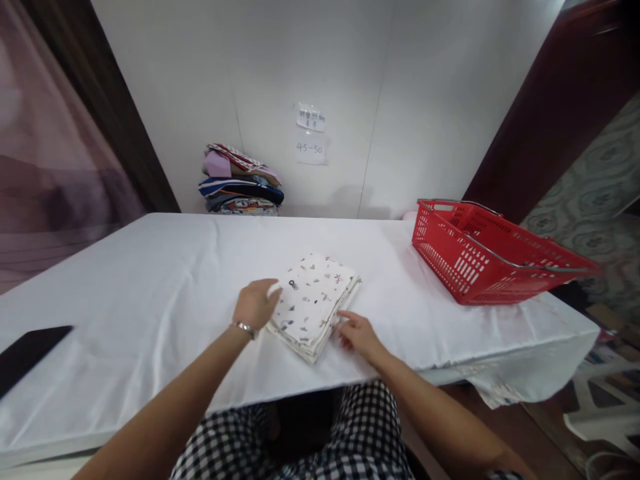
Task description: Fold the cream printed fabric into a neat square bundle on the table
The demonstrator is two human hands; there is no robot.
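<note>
1. Head view, nearest the camera: a lap in black-and-white checked trousers (350, 433) sits under the near edge of the table, with both bare forearms reaching forward over it.
2. The left hand (256, 303), a metal bracelet (245, 328) at its wrist, lies palm down with loosely curled fingers on the left corner of a folded printed cloth (313, 303); it presses the cloth and does not clasp it.
3. The right hand (357, 333) rests at the cloth's near right edge, fingertips touching the stacked layers; whether it pinches them cannot be told.
4. The folded printed cloth lies near the table's front edge, about the middle. It is white with small dark figures, roughly rectangular and set askew: its long axis runs from near left to far right, with one corner pointing toward the person.
5. A white sheet (150, 287) with slight creases covers the table.
6. A red plastic basket (480, 257) stands tilted at the far right, well apart from the cloth.
7. A dark flat object (27, 353) lies at the left edge.
8. A pile of folded clothes (240, 183) stands against the white wall, beside two paper notes (311, 137).
</note>
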